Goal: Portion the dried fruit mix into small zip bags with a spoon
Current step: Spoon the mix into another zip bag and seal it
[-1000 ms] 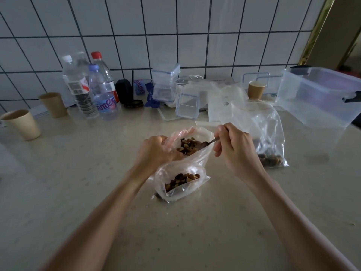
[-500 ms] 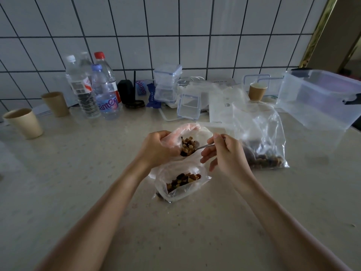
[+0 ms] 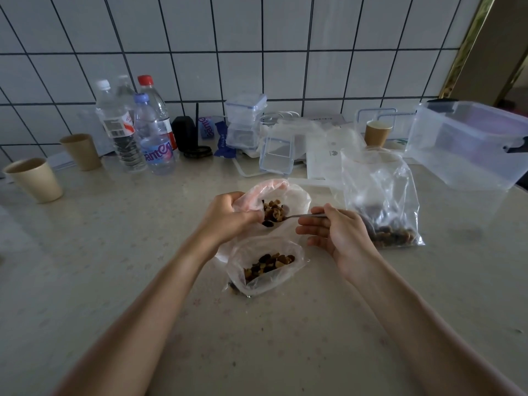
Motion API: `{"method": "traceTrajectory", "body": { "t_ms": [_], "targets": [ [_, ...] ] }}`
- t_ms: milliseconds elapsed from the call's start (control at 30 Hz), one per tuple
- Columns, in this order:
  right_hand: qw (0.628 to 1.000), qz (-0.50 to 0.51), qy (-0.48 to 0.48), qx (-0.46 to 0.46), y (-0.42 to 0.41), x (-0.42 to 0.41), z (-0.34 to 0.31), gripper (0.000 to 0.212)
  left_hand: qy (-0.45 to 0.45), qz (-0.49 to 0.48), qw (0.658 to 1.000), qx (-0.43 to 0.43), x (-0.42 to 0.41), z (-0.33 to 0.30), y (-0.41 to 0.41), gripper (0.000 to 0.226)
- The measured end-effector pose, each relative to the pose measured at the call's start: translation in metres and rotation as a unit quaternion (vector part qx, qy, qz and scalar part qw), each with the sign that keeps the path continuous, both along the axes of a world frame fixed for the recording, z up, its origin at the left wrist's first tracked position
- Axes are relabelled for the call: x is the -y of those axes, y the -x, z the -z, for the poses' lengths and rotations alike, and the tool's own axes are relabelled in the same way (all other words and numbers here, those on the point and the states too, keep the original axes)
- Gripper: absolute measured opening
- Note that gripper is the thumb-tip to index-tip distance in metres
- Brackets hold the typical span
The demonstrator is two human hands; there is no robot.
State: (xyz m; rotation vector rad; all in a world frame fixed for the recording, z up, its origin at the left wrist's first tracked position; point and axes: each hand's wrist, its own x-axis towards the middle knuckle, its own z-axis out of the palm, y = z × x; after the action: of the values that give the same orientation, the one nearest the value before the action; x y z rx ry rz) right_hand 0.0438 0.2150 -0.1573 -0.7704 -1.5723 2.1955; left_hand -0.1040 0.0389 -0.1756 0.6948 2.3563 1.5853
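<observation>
The left hand (image 3: pixel 225 217) has its grip clenched on the rim of the small zip bag (image 3: pixel 265 261), pinching the mouth up and open; the bag's base rests on the worktop (image 3: pixel 114 252) with a layer of dried fruit mix (image 3: pixel 268 264) in it. The right hand (image 3: pixel 334 232) pinches the handle of the spoon (image 3: pixel 303 216) between thumb and fingertips, the other fingers loosely spread. The spoon's bowl, heaped with fruit, lies level inside the bag's open mouth, just beside the left fingers.

Just right of the right hand stands the large bag (image 3: pixel 377 195), upright, with fruit at its bottom. Behind it is a clear storage bin (image 3: pixel 468 144) near the worktop's right edge. Along the tiled wall (image 3: pixel 257 52) sit water bottles (image 3: pixel 137 130), stacked lidded boxes (image 3: pixel 245 121) and a paper cup (image 3: pixel 377 132); two more paper cups (image 3: pixel 57 164) stand at far left. The worktop is open to the left of the bag and in front, between the forearms.

Against a second ago, the right hand has turned palm-up and dropped lower, its grip shifted from a closed fist to a fingertip pinch, and the loaded spoon sits deeper in the mouth. The left hand's hold and the small bag's place are unchanged.
</observation>
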Motion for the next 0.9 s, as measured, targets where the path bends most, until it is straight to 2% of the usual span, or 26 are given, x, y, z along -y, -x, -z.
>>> {"method": "traceTrajectory", "body": {
  "t_ms": [100, 233, 433, 500, 733, 800, 900],
  "targets": [
    [1.0, 0.007, -0.017, -0.011, 0.0, -0.002, -0.001, 0.033, 0.0, 0.001, 1.0, 0.013, 0.001, -0.004, -0.003, 0.017],
    [0.999, 0.009, -0.034, -0.022, -0.001, -0.004, -0.004, 0.033, -0.003, -0.017, 1.0, 0.015, 0.002, -0.005, -0.004, 0.04],
    [0.996, 0.012, -0.07, -0.047, -0.006, -0.01, -0.016, 0.033, 0.039, -0.053, 0.996, -0.055, 0.006, -0.017, -0.005, 0.053],
    [0.995, 0.01, -0.071, -0.063, -0.007, -0.01, -0.021, 0.034, 0.035, -0.064, 0.993, -0.095, 0.01, -0.025, -0.004, 0.05],
    [0.99, -0.02, -0.073, -0.121, -0.018, -0.018, -0.037, 0.036, 0.032, -0.044, 0.972, -0.23, 0.031, -0.052, -0.04, 0.019],
    [0.988, -0.036, -0.074, -0.133, -0.02, -0.02, -0.04, 0.038, 0.056, -0.032, 0.969, -0.238, 0.04, -0.053, -0.053, 0.011],
    [0.984, -0.072, -0.085, -0.139, -0.023, -0.021, -0.042, 0.037, 0.115, -0.011, 0.971, -0.211, 0.054, -0.046, -0.067, 0.018]
  ]
}}
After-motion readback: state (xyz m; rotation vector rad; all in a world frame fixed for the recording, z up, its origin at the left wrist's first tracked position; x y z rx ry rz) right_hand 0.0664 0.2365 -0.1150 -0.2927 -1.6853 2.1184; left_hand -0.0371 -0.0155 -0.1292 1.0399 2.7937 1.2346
